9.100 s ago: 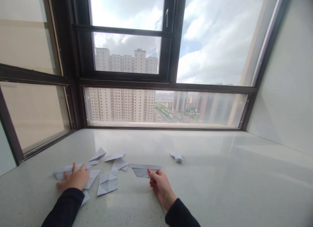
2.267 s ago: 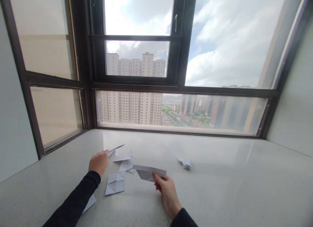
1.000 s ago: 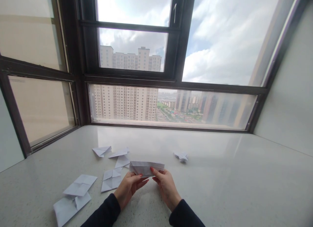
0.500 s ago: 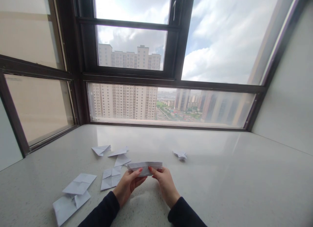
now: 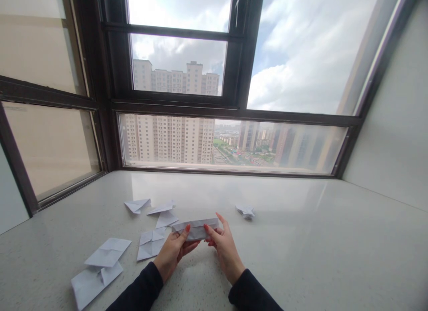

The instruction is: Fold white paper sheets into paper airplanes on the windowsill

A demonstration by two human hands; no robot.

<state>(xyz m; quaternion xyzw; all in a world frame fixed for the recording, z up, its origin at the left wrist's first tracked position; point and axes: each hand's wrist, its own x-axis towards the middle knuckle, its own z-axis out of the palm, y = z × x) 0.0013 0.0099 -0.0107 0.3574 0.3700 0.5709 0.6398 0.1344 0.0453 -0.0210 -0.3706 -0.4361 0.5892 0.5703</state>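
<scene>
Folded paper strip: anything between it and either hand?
Nothing visible. The left hand and right hand both hold the folded paper strip directly. The square folded paper is left of the strip, partly hidden by the left hand, not in between.

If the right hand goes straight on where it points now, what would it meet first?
Most likely the folded paper strip: it lies across the way of the right hand, which holds its right end. Past it, the way seems to run over the white sill, but depth is unclear.
</scene>
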